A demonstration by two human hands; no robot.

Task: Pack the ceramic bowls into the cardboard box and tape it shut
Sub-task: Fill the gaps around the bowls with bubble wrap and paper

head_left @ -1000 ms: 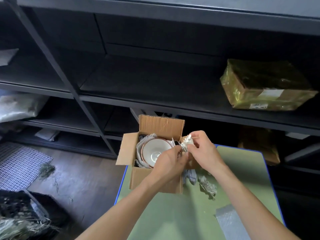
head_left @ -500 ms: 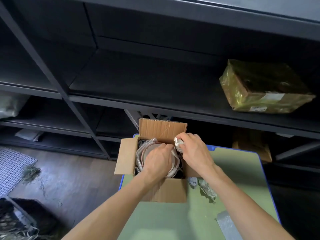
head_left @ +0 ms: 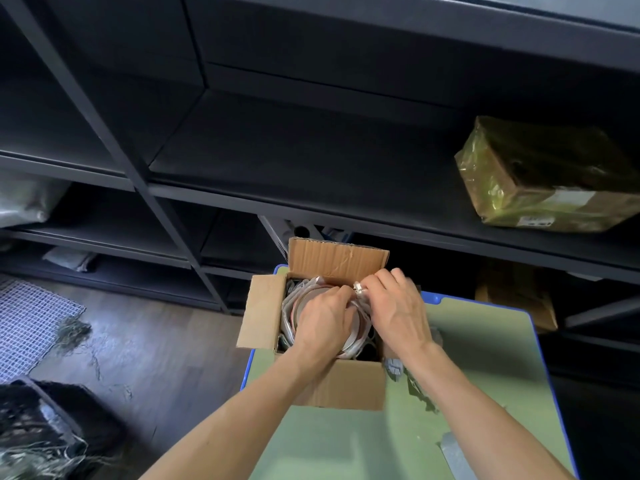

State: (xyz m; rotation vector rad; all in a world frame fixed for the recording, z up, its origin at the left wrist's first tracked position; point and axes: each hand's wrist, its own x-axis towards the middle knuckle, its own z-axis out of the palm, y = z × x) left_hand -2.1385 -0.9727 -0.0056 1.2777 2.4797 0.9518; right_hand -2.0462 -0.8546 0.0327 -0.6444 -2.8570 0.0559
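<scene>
Dark shelving (head_left: 311,161) behind, bearing a film-wrapped parcel (head_left: 540,178). Green table (head_left: 485,358) carrying the open cardboard box (head_left: 346,386), flaps up. Inside, wrapped ceramic bowls (head_left: 292,315) under the left hand (head_left: 322,320), grip unclear. Right hand (head_left: 401,310) pinching a wad of wrapping (head_left: 358,287). Crumpled paper (head_left: 415,389) beside the box.

Looking at dark metal shelving (head_left: 311,161) holding a parcel wrapped in yellowish film (head_left: 547,174) at right and a pale plastic bag (head_left: 20,202) at left. Noting a green table (head_left: 485,358) bearing crumpled paper scraps (head_left: 417,388) and a grey padded sheet (head_left: 457,455). Spotting a white mesh mat (head_left: 31,323) and a dark straw-filled crate (head_left: 41,420) lying on the wooden floor (head_left: 156,341).
</scene>
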